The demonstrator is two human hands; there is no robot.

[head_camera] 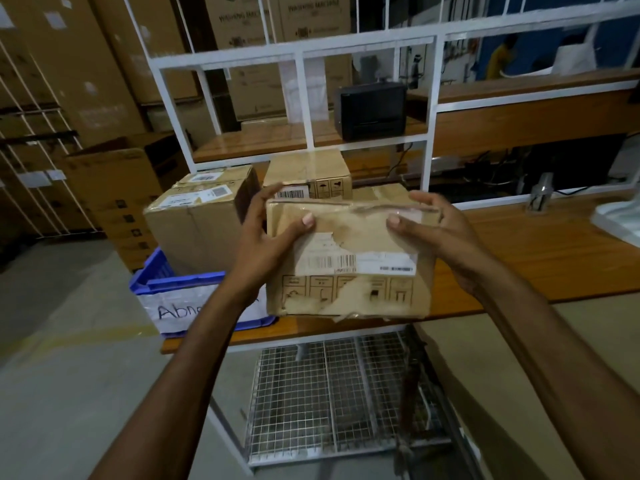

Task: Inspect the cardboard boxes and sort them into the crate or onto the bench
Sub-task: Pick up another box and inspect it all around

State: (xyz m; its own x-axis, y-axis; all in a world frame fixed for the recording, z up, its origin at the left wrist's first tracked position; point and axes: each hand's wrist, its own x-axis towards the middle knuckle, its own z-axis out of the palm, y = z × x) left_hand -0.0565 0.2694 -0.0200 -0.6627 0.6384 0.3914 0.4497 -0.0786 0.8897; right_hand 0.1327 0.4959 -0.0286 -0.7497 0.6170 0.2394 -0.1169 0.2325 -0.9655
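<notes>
I hold a worn cardboard box (pixel 349 258) in the air above the bench's front edge. Its face has a torn white barcode label and peeled patches. My left hand (pixel 266 237) grips its left side, thumb on the front. My right hand (pixel 440 233) grips its right side, thumb on the front too. A blue crate (pixel 162 278) with a white paper sign stands at the bench's left end, and a large taped box (pixel 194 223) sits in it. Two more boxes (pixel 308 174) stand behind the held one on the wooden bench (pixel 540 258).
A white metal frame (pixel 431 109) rises over the bench, with a black printer (pixel 370 109) on its shelf. A wire-mesh rack (pixel 329 393) lies under the bench. Tall cartons (pixel 69 64) stack at the left and back. A white object (pixel 620 216) sits at the bench's right.
</notes>
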